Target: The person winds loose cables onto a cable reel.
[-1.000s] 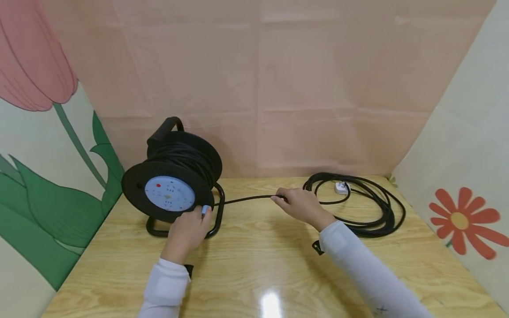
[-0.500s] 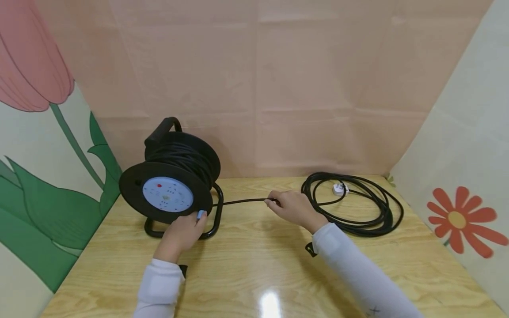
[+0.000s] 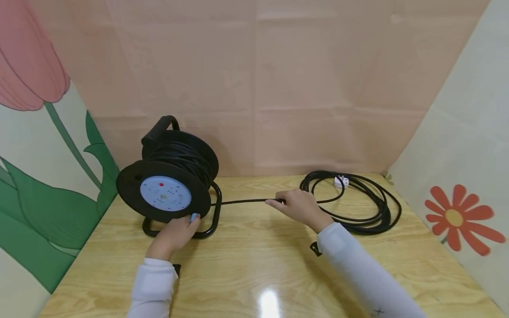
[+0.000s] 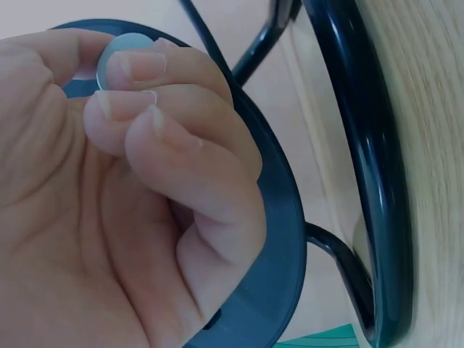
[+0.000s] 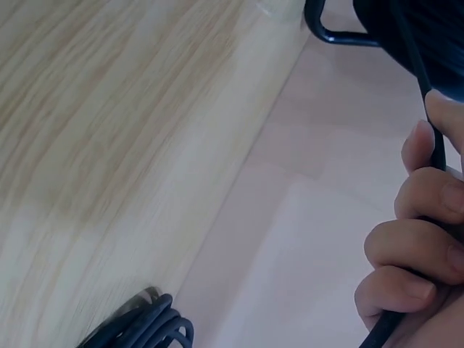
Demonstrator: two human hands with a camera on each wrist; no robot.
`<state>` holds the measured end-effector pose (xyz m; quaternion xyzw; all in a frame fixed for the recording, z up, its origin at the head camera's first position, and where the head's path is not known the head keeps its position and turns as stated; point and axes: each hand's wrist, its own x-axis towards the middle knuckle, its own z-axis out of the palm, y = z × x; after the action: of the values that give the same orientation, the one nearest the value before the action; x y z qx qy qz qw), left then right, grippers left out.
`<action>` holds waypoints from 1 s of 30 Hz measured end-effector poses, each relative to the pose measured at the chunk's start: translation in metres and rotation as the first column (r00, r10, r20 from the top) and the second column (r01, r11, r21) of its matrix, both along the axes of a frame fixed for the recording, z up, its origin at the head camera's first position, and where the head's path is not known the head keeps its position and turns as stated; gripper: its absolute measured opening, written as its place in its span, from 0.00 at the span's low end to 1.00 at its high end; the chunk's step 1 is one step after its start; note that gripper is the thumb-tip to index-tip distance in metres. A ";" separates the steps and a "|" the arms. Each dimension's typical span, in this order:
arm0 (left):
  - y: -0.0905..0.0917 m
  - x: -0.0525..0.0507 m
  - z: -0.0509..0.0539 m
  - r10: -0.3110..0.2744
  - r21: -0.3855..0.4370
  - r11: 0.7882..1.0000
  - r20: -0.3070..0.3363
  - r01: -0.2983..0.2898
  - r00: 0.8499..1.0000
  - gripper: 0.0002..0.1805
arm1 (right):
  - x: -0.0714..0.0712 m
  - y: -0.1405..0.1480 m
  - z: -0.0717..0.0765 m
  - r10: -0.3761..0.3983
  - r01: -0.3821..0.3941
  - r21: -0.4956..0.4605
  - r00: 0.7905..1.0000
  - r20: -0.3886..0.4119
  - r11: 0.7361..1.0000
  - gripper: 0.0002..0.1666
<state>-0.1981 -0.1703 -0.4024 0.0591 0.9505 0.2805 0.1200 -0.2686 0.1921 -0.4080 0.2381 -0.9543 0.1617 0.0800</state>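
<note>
The left hand (image 3: 174, 235) pinches the blue knob (image 3: 194, 217) on the reel (image 3: 165, 193), which stands on the table (image 3: 238, 265); the right hand (image 3: 301, 207) grips the cable (image 3: 246, 201) between reel and loose coil (image 3: 385, 217)

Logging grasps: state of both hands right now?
Left hand: closed, pinching the light-blue round knob of the black cable reel.
Right hand: closed, holding the thin black cable that runs to that reel.
</note>
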 end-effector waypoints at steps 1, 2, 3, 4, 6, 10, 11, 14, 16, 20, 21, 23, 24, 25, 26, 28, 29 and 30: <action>-0.001 0.000 0.000 -0.002 0.000 1.000 0.004 0.002 1.000 0.36 | 0.000 -0.001 0.000 0.006 -0.006 0.000 1.000 -0.003 1.000 0.24; -0.001 -0.001 0.000 -0.004 0.001 1.000 0.010 0.004 1.000 0.36 | -0.001 -0.002 -0.001 0.010 -0.010 0.003 1.000 -0.009 1.000 0.24; -0.002 -0.001 0.000 -0.005 0.001 1.000 0.018 0.005 1.000 0.37 | -0.001 -0.003 -0.001 0.013 -0.013 0.003 1.000 -0.013 1.000 0.24; -0.003 -0.001 -0.001 -0.009 0.000 1.000 0.022 0.009 1.000 0.37 | -0.001 -0.003 -0.001 0.014 -0.014 0.005 1.000 -0.015 1.000 0.24; -0.004 -0.002 -0.002 -0.009 0.000 1.000 0.033 0.009 0.999 0.37 | -0.001 -0.005 -0.002 0.020 -0.019 0.009 1.000 -0.011 1.000 0.24; -0.006 -0.002 -0.004 -0.005 0.003 1.000 0.048 0.005 0.999 0.36 | -0.001 -0.003 -0.003 0.047 -0.047 0.011 0.999 0.020 0.999 0.24; -0.007 -0.002 -0.004 -0.003 0.007 1.000 0.051 0.002 0.999 0.37 | -0.001 -0.001 -0.003 0.056 -0.057 0.011 0.998 0.030 0.998 0.25; -0.009 -0.003 -0.005 -0.004 0.012 1.000 0.053 0.003 0.999 0.37 | -0.001 0.008 -0.004 0.064 -0.066 0.019 0.996 0.065 0.998 0.27; -0.009 -0.003 -0.004 -0.003 0.005 1.000 0.056 0.003 0.998 0.37 | 0.000 0.018 -0.005 0.058 -0.061 0.029 0.995 0.083 0.998 0.28; -0.010 -0.003 -0.003 -0.004 -0.012 1.000 0.058 0.005 0.998 0.37 | 0.005 0.042 -0.007 0.025 -0.030 0.065 0.997 0.077 0.997 0.30; -0.010 -0.002 -0.003 -0.005 -0.013 1.000 0.058 0.005 0.998 0.37 | 0.006 0.048 -0.008 0.013 -0.018 0.071 0.997 0.074 0.997 0.30; -0.010 -0.002 -0.003 -0.006 -0.003 1.000 0.059 0.006 0.998 0.36 | 0.009 0.058 -0.008 -0.008 0.002 0.080 0.998 0.070 0.997 0.30; -0.010 -0.002 -0.003 -0.006 0.001 1.000 0.061 0.006 0.998 0.36 | 0.010 0.063 -0.008 -0.015 0.009 0.080 0.997 0.073 0.997 0.29; -0.010 -0.003 -0.003 -0.003 0.009 1.000 0.065 0.003 0.998 0.36 | 0.011 0.066 -0.008 -0.021 0.016 0.081 0.997 0.071 0.997 0.29; -0.010 -0.003 -0.003 -0.004 0.014 1.000 0.068 0.003 0.998 0.36 | 0.011 0.070 -0.008 -0.023 0.017 0.084 0.998 0.065 0.996 0.28; -0.010 -0.003 -0.004 -0.002 0.025 1.000 0.076 0.000 0.997 0.37 | 0.013 0.076 -0.008 -0.017 0.012 0.084 0.998 0.057 0.996 0.27; -0.009 -0.003 -0.004 0.001 0.029 1.000 0.080 -0.003 0.997 0.37 | 0.014 0.080 -0.007 -0.009 0.005 0.079 0.999 0.054 0.997 0.27; -0.009 -0.004 -0.004 -0.001 0.028 1.000 0.080 -0.001 0.997 0.37 | 0.015 0.083 -0.007 -0.005 0.001 0.077 0.999 0.049 0.997 0.26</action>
<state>-0.2017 -0.1795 -0.4068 0.0496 0.9409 0.2958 0.1570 -0.2536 0.2753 -0.4149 0.2355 -0.9619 0.1306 0.0477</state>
